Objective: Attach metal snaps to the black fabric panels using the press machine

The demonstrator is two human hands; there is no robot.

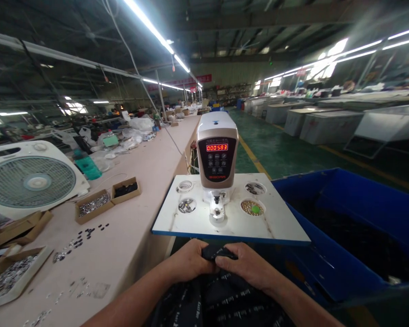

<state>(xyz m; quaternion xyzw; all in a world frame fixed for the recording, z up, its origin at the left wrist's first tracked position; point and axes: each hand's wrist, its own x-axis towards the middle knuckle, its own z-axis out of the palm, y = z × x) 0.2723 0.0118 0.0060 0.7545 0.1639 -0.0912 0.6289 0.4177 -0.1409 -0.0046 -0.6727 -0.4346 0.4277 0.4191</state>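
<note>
Both my hands grip a black cloth (pixel 236 297) with white lettering, low in the middle of the view. My left hand (pixel 187 261) is closed on its upper edge from the left. From the right, my right hand (pixel 247 263) pinches the same edge, thumb on top. The cloth hangs down in front of me, just short of the white machine board (pixel 197 229). Beyond my hands stands a snap-fastening machine (pixel 217 150) with a red display reading 000583. Its press head (pixel 217 206) sits above the board, apart from the cloth.
Round cups in the board hold small metal parts and gold pieces (pixel 248 208). To the right is a large blue bin (pixel 327 181). The long table (pixel 150 168) on the left carries a fan (pixel 34 177), cardboard boxes of snaps (pixel 93 205) and loose snaps (pixel 78 240).
</note>
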